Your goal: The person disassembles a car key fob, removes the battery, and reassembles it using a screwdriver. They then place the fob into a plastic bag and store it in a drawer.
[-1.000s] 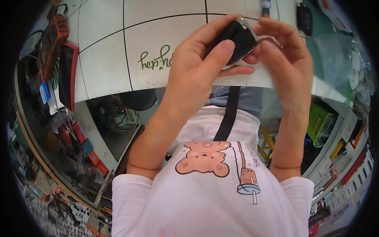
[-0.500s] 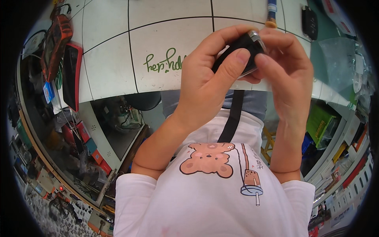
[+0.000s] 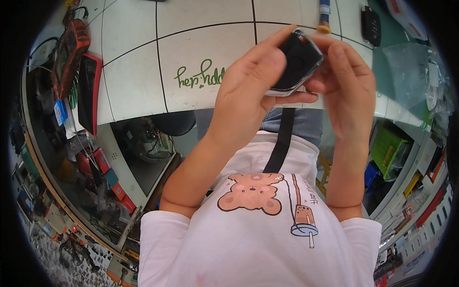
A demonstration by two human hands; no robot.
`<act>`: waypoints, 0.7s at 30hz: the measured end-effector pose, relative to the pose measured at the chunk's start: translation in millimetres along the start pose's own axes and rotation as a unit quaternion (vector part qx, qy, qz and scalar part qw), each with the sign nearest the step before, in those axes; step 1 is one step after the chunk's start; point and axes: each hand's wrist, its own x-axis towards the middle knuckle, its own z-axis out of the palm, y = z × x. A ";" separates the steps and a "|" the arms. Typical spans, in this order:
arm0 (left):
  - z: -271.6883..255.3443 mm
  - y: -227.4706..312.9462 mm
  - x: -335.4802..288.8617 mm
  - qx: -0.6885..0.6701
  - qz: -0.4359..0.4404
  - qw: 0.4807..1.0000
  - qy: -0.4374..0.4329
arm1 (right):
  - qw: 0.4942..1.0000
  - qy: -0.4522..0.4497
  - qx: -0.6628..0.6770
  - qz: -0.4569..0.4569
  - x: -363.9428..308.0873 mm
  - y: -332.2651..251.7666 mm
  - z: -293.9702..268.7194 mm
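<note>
A black car key fob (image 3: 297,58) with a clear, shiny rim sits tilted between my hands, above the front edge of the white table. My left hand (image 3: 253,79) is closed on it, thumb on its left face and fingers passing underneath. At the fob's right edge, my right hand (image 3: 351,79) has its fingers curled against the rim. The right thumb is raised off the fob's face. Part of the fingers behind the fob are hidden.
The white tiled table (image 3: 129,81) carries green lettering. At left lie an orange-black handheld device (image 3: 71,60) and a red-edged black tablet-like item (image 3: 89,91). A blue-handled tool (image 3: 324,16), another black key fob (image 3: 370,26) and clear plastic bags (image 3: 411,71) lie at right.
The fob has turned so more of its black face shows. My left thumb has slid toward its left side, and my right thumb has lifted away from it.
</note>
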 end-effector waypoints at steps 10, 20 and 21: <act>-3.2 0.1 -2.4 0.099 0.022 0.995 -0.006 | 0.996 0.015 -0.089 0.017 -1.2 -0.6 4.5; 2.6 -2.1 -4.6 0.175 0.122 0.976 0.045 | 0.999 0.039 -0.028 -0.005 0.1 -0.4 6.9; -2.4 -3.6 -2.7 0.184 0.137 0.972 0.045 | 0.998 0.046 -0.037 -0.009 -0.1 0.2 8.0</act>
